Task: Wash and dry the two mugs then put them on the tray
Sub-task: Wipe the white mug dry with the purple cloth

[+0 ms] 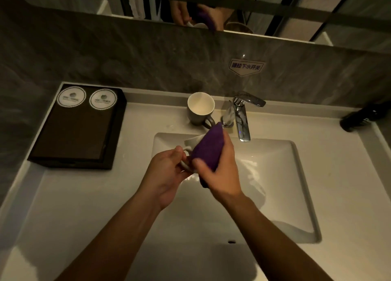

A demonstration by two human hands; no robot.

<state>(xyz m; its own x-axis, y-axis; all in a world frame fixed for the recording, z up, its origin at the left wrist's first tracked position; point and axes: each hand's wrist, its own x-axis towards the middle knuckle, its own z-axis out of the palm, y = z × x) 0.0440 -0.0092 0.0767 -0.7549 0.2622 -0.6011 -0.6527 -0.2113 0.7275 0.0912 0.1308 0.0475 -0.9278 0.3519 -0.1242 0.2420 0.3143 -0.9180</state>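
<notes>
Bathroom sink [296, 158]. Seemingly drying mug [191, 141], handle [183, 165] gripped in left hand [167, 173], purple cloth [208, 151] clutched in right hand [221, 175]. Calls next for tray [76, 130]

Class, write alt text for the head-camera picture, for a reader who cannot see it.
Over a white sink, a person's left hand holds a pale mug by its handle while the right hand presses a purple cloth against it. A second mug stands beside the tap; a dark tray sits at left.

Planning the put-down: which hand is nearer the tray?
Left. The left hand, gripping the mug, is right of the tray; the right hand, holding the cloth, is farther right.
</notes>
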